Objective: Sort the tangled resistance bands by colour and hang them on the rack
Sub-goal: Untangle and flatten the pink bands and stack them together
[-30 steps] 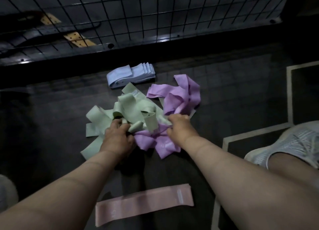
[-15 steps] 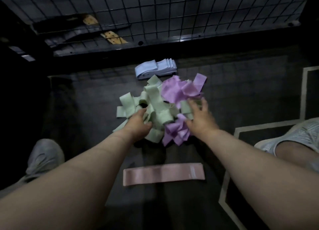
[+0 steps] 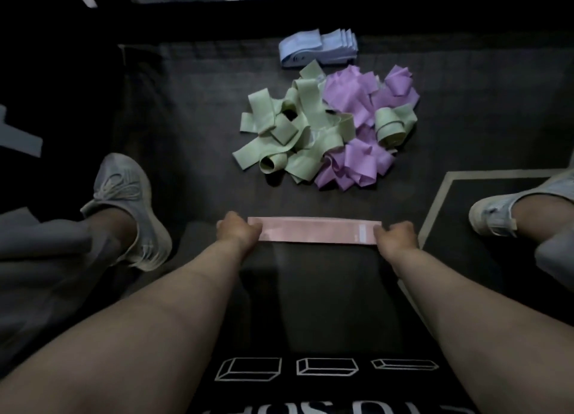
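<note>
Pink band (image 3: 313, 230) is lying flat on the mat (image 3: 186, 102), on the near side of the tangle (image 3: 323, 127), with left hand (image 3: 238, 231) and right hand (image 3: 395, 236) pinching its ends in curled fingers; lifting both ends evenly should keep it untwisted for hanging.

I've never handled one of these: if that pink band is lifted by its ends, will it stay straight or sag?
Probably sag: the pink band lies thin and flat, and the green bands curl and fold freely. It looks light, so the left hand and right hand gripping its ends should lift it easily. Being flat, it shouldn't roll.
</note>
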Motion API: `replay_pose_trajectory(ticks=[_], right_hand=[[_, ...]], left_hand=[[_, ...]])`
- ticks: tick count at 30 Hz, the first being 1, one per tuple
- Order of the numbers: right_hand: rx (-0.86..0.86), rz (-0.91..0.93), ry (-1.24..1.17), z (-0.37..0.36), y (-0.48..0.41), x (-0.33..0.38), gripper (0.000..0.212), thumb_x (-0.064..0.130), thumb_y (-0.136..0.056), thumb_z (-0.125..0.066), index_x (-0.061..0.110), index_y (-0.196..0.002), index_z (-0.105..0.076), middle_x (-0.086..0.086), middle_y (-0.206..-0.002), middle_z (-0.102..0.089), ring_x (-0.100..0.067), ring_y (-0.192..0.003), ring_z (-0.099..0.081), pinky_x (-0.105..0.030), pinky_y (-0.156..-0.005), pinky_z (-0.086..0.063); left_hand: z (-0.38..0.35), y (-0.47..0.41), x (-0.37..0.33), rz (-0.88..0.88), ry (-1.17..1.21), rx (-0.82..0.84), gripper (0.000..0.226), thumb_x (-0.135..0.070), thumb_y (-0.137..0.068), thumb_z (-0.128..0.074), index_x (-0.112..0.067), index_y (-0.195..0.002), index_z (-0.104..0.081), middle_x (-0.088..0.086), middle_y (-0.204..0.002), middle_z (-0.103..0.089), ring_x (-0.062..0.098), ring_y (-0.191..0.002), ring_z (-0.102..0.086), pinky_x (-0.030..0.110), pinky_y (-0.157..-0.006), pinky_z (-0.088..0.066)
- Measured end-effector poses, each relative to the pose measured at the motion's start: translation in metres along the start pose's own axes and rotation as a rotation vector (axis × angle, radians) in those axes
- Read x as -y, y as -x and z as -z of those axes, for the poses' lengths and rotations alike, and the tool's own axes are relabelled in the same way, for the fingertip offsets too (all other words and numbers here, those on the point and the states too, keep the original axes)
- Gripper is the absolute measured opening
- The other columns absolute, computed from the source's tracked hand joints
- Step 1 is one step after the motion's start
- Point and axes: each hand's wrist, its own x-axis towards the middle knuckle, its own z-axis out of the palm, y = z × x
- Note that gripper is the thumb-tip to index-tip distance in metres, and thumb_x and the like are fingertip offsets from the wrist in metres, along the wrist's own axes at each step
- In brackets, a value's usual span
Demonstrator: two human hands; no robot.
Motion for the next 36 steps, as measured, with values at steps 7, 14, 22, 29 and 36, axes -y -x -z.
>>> replay_pose_trajectory(ticks=[7,14,22,29,36], right_hand=[[0.081,0.019,0.087,-0.016,-0.014,-0.009,0.051,0.037,-0.084,-0.070,0.002,-0.120,-0.063,-0.020,-0.118,-0.067,-0.037,-0.105,-0.066,-0.039,-0.092,-0.054],[0.155,-0.006,-0.039,-0.011,-0.003,-0.007,0.042,0.037,-0.089,-0.069,0.005,-0.116,-0.064,-0.016,-0.109,-0.068,-0.035,-0.098,-0.066,-0.044,-0.091,-0.056],[0.140,-0.005,-0.164,0.008,0.014,0.007,0.028,0.034,-0.091,-0.058,0.011,-0.081,-0.068,-0.013,-0.089,-0.067,-0.032,-0.085,-0.064,-0.038,-0.084,-0.053],[0.167,0.097,-0.115,0.012,0.010,0.000,0.016,0.020,-0.095,-0.065,0.016,-0.080,-0.064,-0.008,-0.086,-0.066,-0.018,-0.074,-0.058,-0.028,-0.072,-0.045],[0.229,0.104,-0.058,0.018,0.006,0.006,0.016,0.029,-0.099,-0.060,0.014,-0.100,-0.065,-0.006,-0.098,-0.067,-0.020,-0.085,-0.061,-0.029,-0.071,-0.046]], left_hand=[[-0.013,-0.005,0.012,0.033,0.021,0.032,0.043,-0.038,-0.077,-0.072,-0.013,-0.113,-0.068,0.012,-0.119,-0.066,0.031,-0.104,-0.066,0.038,-0.098,-0.053],[-0.018,-0.015,0.010,0.115,0.197,0.006,0.037,-0.022,-0.082,-0.078,-0.006,-0.114,-0.066,0.014,-0.114,-0.069,0.031,-0.105,-0.067,0.040,-0.096,-0.055],[-0.023,-0.022,0.013,0.196,0.314,0.025,0.034,-0.040,-0.057,-0.082,-0.016,-0.073,-0.065,0.013,-0.101,-0.074,0.028,-0.095,-0.071,0.042,-0.093,-0.058],[-0.018,-0.012,0.007,0.144,0.313,-0.012,0.026,-0.026,-0.075,-0.084,-0.015,-0.084,-0.062,0.012,-0.099,-0.071,0.029,-0.091,-0.069,0.041,-0.090,-0.058],[-0.012,-0.006,0.007,0.119,0.409,0.064,0.016,-0.013,-0.084,-0.077,-0.014,-0.081,-0.062,0.015,-0.091,-0.070,0.026,-0.078,-0.066,0.038,-0.081,-0.058]])
